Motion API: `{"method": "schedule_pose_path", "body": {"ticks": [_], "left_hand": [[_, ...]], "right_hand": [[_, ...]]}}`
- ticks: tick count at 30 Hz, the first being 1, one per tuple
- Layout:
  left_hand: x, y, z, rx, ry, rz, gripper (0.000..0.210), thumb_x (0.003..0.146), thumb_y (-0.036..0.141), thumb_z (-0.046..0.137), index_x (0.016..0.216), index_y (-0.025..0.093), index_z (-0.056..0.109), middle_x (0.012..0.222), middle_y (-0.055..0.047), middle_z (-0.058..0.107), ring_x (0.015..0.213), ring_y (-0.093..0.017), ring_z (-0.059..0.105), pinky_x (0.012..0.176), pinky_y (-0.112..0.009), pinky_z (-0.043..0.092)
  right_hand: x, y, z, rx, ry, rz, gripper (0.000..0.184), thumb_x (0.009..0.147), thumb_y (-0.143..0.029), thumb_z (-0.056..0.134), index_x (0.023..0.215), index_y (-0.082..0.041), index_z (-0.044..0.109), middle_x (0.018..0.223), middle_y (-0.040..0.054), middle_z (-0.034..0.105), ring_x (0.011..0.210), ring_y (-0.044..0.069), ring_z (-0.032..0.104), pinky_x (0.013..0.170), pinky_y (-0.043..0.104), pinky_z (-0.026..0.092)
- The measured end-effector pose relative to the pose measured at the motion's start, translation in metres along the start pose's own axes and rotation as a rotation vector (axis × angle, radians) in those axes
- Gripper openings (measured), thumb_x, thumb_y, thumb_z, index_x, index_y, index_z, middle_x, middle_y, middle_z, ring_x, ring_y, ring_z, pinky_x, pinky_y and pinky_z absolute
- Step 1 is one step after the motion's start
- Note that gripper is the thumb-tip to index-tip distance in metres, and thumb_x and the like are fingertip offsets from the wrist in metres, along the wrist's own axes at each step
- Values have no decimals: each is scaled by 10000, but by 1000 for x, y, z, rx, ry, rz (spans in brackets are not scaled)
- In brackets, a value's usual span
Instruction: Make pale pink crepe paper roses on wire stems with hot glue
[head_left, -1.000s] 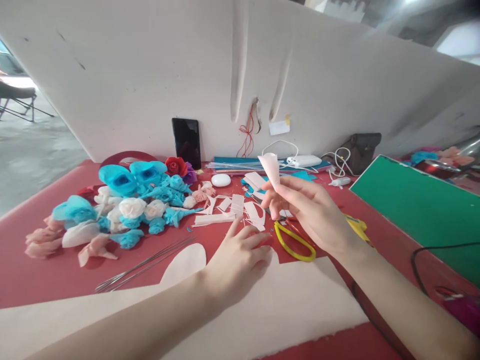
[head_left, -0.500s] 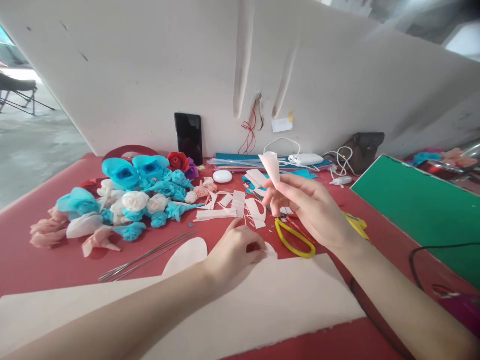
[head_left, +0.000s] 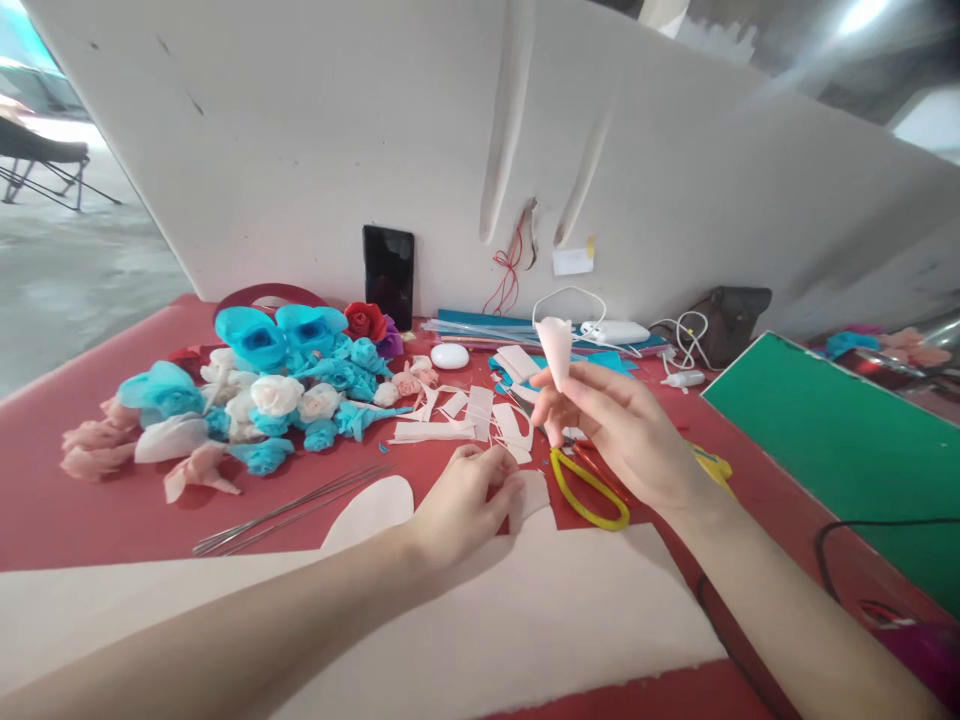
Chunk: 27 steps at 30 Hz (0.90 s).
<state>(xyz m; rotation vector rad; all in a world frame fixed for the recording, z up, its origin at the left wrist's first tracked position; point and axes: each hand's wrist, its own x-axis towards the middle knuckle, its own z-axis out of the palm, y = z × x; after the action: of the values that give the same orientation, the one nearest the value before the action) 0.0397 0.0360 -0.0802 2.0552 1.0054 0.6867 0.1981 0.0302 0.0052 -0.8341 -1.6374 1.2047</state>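
Observation:
My right hand [head_left: 630, 430] is raised over the table, pinching the pointed base of a pale pink paper cone [head_left: 555, 348] that flares upward. Low over the table, my left hand [head_left: 465, 505] has its thumb and fingers closed at the edge of a pale paper petal [head_left: 535, 492]. Another pale rounded paper piece [head_left: 375, 510] lies left of that hand. Beneath both forearms spreads a large pale paper sheet [head_left: 480, 610]. Yellow-handled scissors [head_left: 592, 500] rest below my right hand, their blades mostly hidden by it.
Blue, white and pink paper flowers [head_left: 274, 395] are heaped at left. Metal wires [head_left: 285, 510] lie before them. Paper scraps [head_left: 435, 430] cover the middle. A phone [head_left: 388, 275] leans on the wall; a green board [head_left: 832, 440] stands at right with a dark cable [head_left: 885, 523].
The paper petal at my left hand has come up off the sheet and shows more. My right hand keeps the cone, now turned more upright. The view has shifted slightly.

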Motion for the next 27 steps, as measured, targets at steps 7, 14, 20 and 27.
{"method": "schedule_pose_path", "body": {"ticks": [7, 14, 20, 27], "left_hand": [[7, 26, -41, -230, 252, 27, 93, 845, 222, 510, 838, 149, 568, 784, -20, 646, 756, -150, 623, 707, -281, 511], [-4, 68, -91, -400, 447, 110, 72, 764, 237, 587, 773, 175, 551, 654, 21, 658, 627, -127, 653, 527, -183, 486], [-17, 82, -87, -502, 414, 123, 21, 754, 206, 611, 746, 203, 592, 598, 64, 682, 547, -88, 648, 471, -127, 467], [-19, 86, -87, -505, 392, 97, 49, 743, 190, 596, 773, 187, 633, 622, 47, 709, 593, -132, 686, 536, -162, 524]], "right_hand": [[-9, -2, 0, -79, -154, -98, 186, 909, -290, 461, 964, -264, 637, 686, -17, 488, 618, 85, 434, 577, 224, 366], [-14, -9, 12, -93, -216, -49, 115, 847, -273, 555, 871, -219, 654, 656, -5, 497, 549, 86, 420, 487, 218, 348], [-17, -5, 13, -136, -293, -11, 241, 899, -341, 458, 950, -224, 662, 613, -7, 517, 506, 74, 411, 445, 201, 321], [-16, -7, 13, -107, -259, -23, 287, 903, -348, 445, 780, -193, 654, 595, -4, 525, 524, 85, 423, 490, 233, 323]]}}
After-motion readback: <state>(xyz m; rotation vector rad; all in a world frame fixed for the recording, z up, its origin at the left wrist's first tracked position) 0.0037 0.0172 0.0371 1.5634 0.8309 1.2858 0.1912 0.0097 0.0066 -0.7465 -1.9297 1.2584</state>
